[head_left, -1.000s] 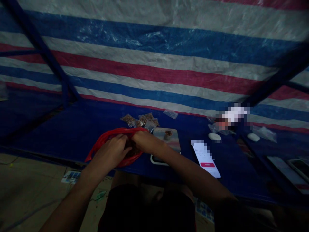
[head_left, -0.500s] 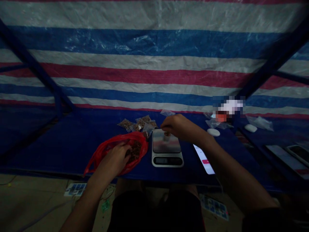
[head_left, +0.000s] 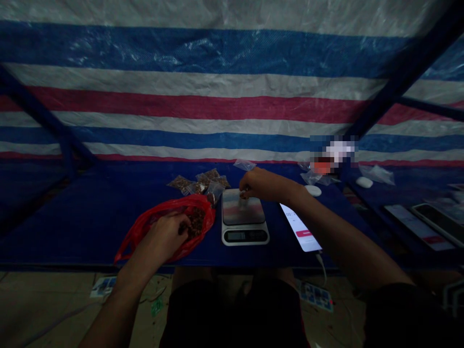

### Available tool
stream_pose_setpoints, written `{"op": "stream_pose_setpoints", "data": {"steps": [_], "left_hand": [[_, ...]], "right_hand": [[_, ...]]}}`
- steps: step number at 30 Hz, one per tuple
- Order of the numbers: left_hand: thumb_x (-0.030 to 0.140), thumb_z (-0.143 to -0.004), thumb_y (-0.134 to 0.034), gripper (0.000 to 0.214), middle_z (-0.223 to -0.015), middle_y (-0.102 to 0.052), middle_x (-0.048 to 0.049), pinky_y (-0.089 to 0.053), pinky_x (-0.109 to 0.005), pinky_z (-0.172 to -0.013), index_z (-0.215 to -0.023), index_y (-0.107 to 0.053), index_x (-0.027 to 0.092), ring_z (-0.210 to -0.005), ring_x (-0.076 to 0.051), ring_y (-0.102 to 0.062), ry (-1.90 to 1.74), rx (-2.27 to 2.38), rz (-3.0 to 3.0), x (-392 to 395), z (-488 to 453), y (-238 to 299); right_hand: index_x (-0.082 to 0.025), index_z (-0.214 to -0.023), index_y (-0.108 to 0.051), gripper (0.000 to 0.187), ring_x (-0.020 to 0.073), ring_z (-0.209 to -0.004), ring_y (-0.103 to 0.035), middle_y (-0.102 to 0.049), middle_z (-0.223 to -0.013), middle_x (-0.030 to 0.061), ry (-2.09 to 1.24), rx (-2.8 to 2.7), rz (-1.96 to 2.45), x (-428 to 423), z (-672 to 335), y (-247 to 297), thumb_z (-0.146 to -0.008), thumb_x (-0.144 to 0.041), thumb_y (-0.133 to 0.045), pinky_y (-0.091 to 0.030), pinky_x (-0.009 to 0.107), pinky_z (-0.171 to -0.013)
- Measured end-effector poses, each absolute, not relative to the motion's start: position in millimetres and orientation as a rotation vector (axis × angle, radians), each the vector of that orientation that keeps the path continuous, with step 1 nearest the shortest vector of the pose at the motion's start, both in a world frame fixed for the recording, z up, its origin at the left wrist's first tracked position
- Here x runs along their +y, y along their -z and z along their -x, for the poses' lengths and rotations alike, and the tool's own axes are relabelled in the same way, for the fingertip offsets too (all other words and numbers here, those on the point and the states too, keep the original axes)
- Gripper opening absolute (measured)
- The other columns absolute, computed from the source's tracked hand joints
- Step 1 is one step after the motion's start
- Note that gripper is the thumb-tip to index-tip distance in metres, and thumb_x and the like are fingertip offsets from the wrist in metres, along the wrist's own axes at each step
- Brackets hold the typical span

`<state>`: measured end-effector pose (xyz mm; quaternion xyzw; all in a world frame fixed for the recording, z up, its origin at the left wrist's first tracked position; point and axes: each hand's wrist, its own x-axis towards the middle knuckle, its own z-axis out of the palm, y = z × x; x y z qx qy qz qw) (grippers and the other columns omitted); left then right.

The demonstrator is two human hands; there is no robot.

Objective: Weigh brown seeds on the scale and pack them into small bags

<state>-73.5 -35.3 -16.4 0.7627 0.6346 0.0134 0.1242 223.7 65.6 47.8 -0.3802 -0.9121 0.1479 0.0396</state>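
A red plastic bag [head_left: 145,217] lies open on the blue surface, with small dark-brown pieces [head_left: 197,221] showing in its mouth. My left hand [head_left: 165,237] reaches into it, fingers curled against the pieces; what they grip is hidden. Right of the bag stands a digital kitchen scale [head_left: 245,238] with a shiny metal plate and a lit display too dim to read. Above the plate is my right hand [head_left: 259,184], fingertips pinched together and pointing down. Something small and brownish shows under them, too dark to name, with a blurred reflection on the metal below.
Several clear packets of brown pieces [head_left: 208,178] lie behind the bag. An empty-looking clear bag [head_left: 244,165] is behind the scale. A lit phone [head_left: 301,229] with a cable lies under my right forearm. White oval objects [head_left: 312,190] and more phones [head_left: 416,226] are at right.
The view has shifted slightly, so everything sits a little further left and higher. My right hand remains pinched over the scale plate, and my left hand remains in the red bag.
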Motion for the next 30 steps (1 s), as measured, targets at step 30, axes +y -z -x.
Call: {"op": "stream_pose_setpoints", "data": {"steps": [30], "left_hand": [[0.010,-0.080,-0.063,0.024,-0.091,-0.079,-0.0048,-0.051,-0.027,-0.073,-0.094,-0.080,0.019,-0.081,-0.018,-0.071,-0.427,1.109,-2.484,51.2,-56.7,-38.6]], "right_hand": [[-0.020,-0.098,-0.080,0.021,0.0191,-0.084,-0.074,-0.081,-0.098,0.0048,-0.458,-2.311,1.297,34.0,-292.2,-51.2,-0.094,-0.027,-0.061,-0.051,0.026,-0.071]]}}
